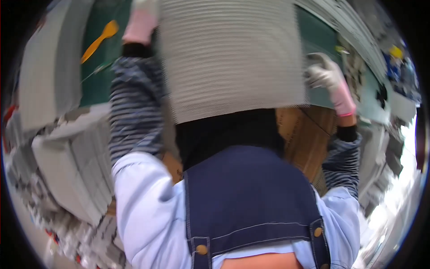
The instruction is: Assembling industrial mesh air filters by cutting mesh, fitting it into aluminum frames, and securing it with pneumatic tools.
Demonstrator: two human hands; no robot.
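Note:
A large grey sheet with fine ribbed rows (233,58) lies over the green work surface (320,38). Its near edge reaches past the surface toward my body. My left hand (142,20), in a white and pink glove, is beside the sheet's far left part; its fingers are blurred and cut off by the top of the picture. Close to the sheet's right edge is my right hand (325,74), gloved the same way. Its fingers are bent but apart, with the tips at or very near that edge; whether they touch it I cannot tell.
An orange scraper-like tool (101,40) and a thin tool with a green handle (104,67) lie left of my left arm. Tall stacks of pale sheets (42,62) stand at the left, another stack (74,166) nearer. Brown cardboard (309,132) shows below the sheet's right corner.

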